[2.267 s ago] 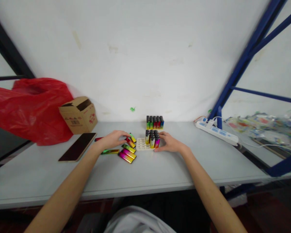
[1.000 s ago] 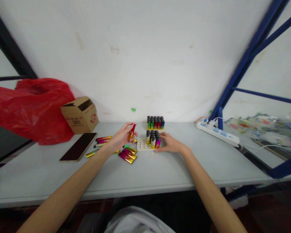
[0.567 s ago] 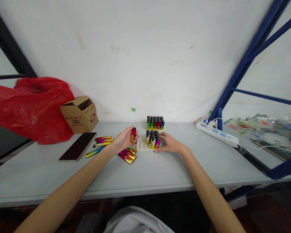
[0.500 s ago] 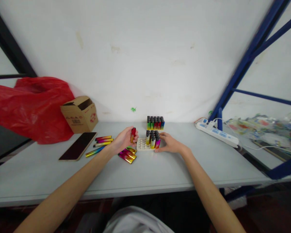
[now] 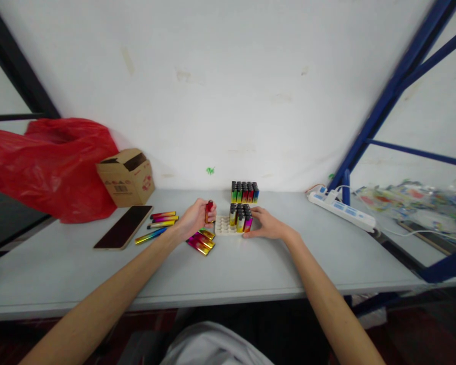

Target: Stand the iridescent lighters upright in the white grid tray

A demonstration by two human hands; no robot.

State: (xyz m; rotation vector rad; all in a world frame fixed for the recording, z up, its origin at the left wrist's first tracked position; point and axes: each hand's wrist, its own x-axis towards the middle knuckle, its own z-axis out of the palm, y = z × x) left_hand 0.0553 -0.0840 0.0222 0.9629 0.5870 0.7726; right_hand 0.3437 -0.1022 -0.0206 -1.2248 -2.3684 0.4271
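Left of the white tray (image 5: 222, 227), the left hand (image 5: 193, 220) partly hides the red lighter (image 5: 209, 207). Far left of the tray, the frame edge crops the red bag (image 5: 57, 170); far right, plastic packets (image 5: 412, 200) are blurred.

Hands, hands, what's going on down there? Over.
Left hand gripping red lighter, upright. Right hand at the tray's filled side. Tray's left side unfilled; nothing seen between red lighter and tray. Over.

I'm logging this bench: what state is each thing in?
Left hand: closed on red lighter
Right hand: fingers spread, at front tray
Front tray: partly filled
Rear lighters: upright
Loose lighters: lying flat
Cardboard box: top open
Phone: lying flat, screen dark
Power strip: plug inserted
Red bag: crumpled
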